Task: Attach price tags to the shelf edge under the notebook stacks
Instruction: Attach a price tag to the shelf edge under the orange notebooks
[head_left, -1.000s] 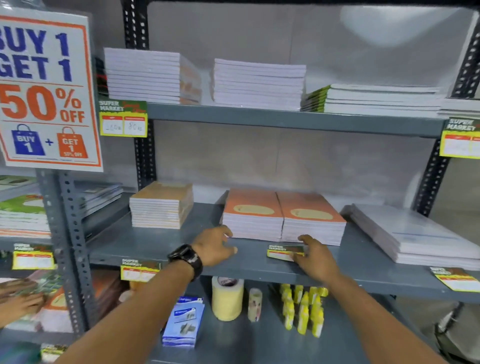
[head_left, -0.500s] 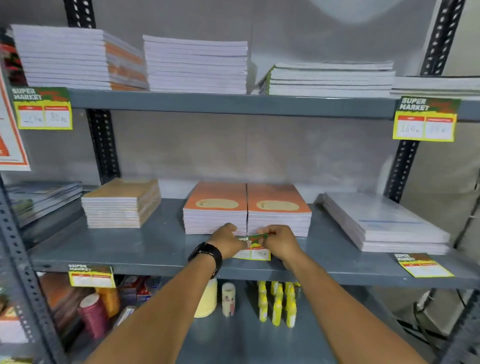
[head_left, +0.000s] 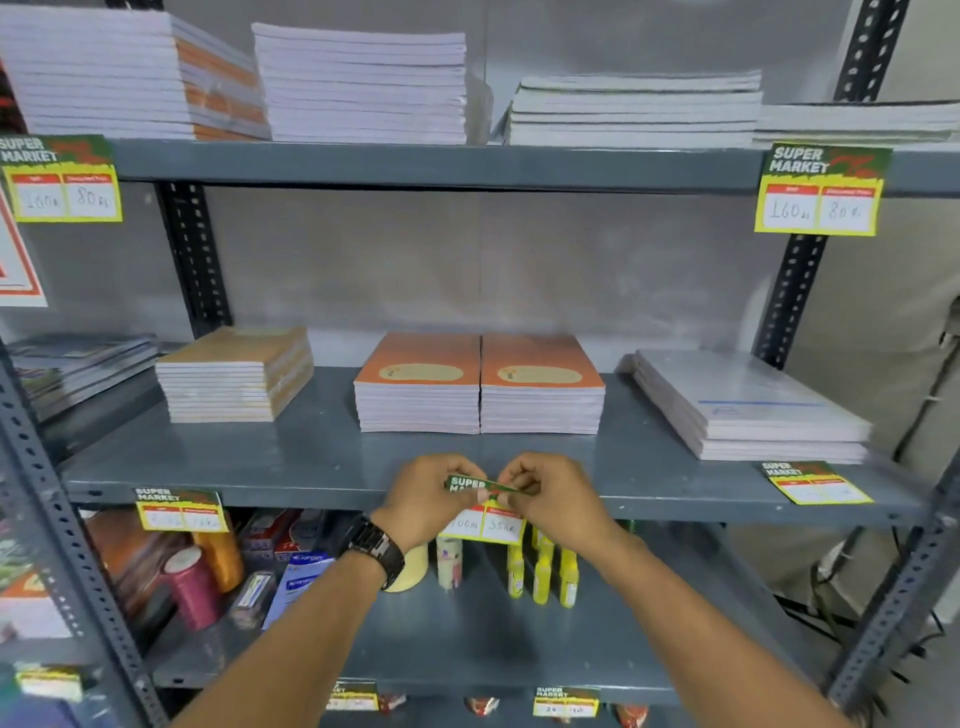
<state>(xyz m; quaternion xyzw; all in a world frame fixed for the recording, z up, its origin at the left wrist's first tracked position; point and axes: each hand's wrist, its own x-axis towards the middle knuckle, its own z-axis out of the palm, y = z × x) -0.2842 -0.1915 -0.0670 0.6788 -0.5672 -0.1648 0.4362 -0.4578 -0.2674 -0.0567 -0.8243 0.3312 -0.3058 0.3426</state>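
A yellow and green price tag (head_left: 485, 514) hangs over the front edge of the grey middle shelf (head_left: 311, 478), just below two orange notebook stacks (head_left: 480, 384). My left hand (head_left: 428, 501) pinches the tag's folded green top from the left. My right hand (head_left: 556, 496) pinches it from the right. The tag's white price boxes show below my fingers. Another tag (head_left: 179, 509) is fixed to the same edge under the brown notebook stack (head_left: 236, 374). A third tag (head_left: 815, 483) lies flat on the shelf beside the wrapped white stack (head_left: 748, 405).
The upper shelf (head_left: 441, 166) carries several white notebook stacks and tags at both ends (head_left: 821, 189). Below are glue bottles (head_left: 540, 571), a tape roll (head_left: 413, 569), thread spools (head_left: 192, 587) and a blue box (head_left: 298, 582). Perforated uprights (head_left: 789, 291) frame the bay.
The view has swung right and closer. My hands moved from lying flat on the shelf to meet at the tag, lifted it and folded its top over the shelf edge.
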